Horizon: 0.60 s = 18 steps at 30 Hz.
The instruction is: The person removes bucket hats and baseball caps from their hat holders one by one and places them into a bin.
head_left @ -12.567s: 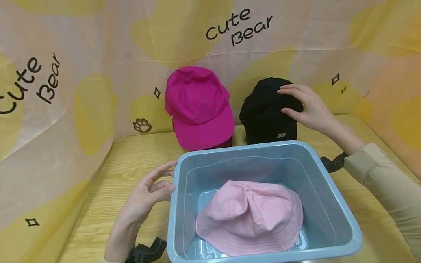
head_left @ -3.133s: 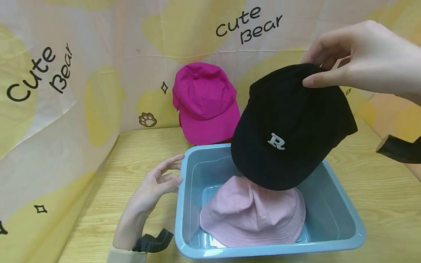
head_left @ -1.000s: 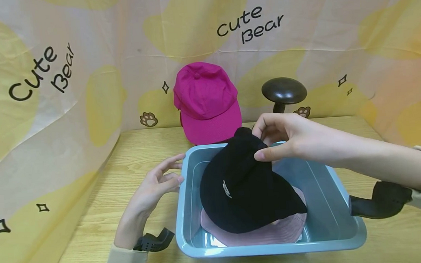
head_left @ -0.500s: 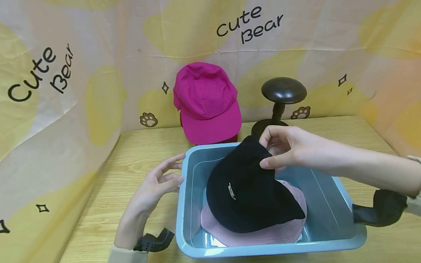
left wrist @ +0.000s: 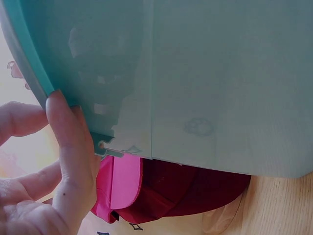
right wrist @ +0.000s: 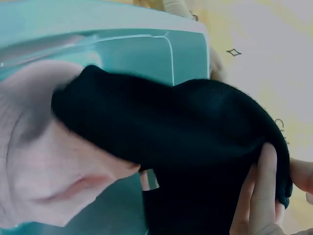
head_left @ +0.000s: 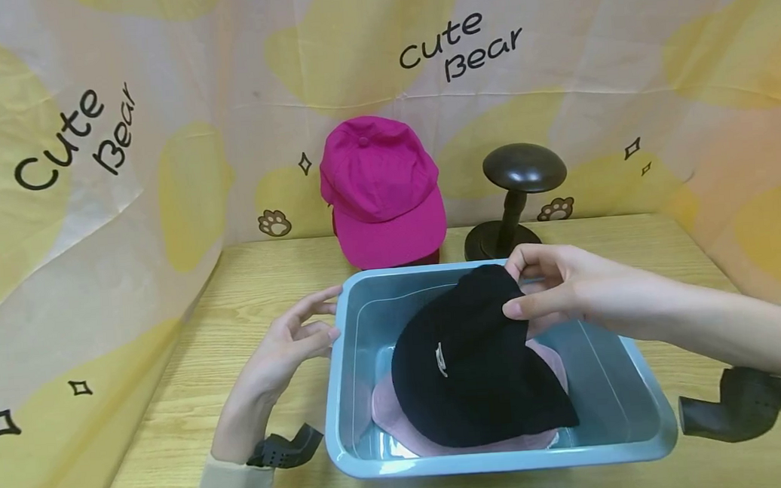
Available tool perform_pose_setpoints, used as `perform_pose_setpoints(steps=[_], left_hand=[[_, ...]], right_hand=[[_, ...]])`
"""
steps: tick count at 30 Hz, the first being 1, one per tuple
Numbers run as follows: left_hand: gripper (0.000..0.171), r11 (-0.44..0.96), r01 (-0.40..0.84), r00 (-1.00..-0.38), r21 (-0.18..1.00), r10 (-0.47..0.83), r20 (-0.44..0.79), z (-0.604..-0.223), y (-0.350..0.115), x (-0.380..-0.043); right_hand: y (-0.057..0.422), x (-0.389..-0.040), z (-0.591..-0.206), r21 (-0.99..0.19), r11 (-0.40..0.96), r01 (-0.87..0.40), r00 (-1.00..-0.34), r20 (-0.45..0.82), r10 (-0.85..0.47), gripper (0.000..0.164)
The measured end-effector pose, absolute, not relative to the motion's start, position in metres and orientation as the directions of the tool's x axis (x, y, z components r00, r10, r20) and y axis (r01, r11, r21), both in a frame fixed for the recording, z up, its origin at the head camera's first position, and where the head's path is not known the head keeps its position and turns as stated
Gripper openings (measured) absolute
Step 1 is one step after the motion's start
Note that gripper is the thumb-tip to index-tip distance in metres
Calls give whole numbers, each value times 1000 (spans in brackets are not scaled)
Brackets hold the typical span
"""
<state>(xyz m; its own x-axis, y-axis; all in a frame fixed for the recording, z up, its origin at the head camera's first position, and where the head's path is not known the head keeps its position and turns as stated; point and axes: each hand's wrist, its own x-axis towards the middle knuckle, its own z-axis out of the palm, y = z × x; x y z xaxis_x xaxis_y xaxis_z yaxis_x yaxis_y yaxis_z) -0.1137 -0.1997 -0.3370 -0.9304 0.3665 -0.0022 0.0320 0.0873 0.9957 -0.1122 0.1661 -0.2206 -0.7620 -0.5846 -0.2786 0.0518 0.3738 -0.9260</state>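
A black baseball cap with a small white emblem is inside the light blue plastic basin, over a pink bucket hat. My right hand pinches the cap's crown between thumb and fingers; the right wrist view shows those fingers on the black cloth. The cap partly covers the bucket hat. At the basin's left rim, my left hand holds the lip with thumb and fingertips. In the left wrist view its fingers lie against the basin's outer wall.
Behind the basin, a bright pink baseball cap sits at the back of the wooden table. A dark hat stand with a domed top stands bare to its right. Patterned cloth surrounds the table.
The black cap came off the stand at the back and was carried into the basin. In the last second my right hand has shifted it slightly right and nearer. The left hand stays at the rim.
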Motion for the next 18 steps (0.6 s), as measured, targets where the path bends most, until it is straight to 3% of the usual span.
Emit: perform_pose_setpoints(steps=[10, 18], left_hand=[[59, 92, 31, -930, 995, 367, -5, -338, -200, -114], [58, 99, 40, -930, 994, 367, 1, -338, -201, -113]], right_hand=[[186, -118, -239, -896, 428, 118, -785, -348, -512, 32], [200, -127, -256, -768, 635, -84, -839, -290, -461, 37]])
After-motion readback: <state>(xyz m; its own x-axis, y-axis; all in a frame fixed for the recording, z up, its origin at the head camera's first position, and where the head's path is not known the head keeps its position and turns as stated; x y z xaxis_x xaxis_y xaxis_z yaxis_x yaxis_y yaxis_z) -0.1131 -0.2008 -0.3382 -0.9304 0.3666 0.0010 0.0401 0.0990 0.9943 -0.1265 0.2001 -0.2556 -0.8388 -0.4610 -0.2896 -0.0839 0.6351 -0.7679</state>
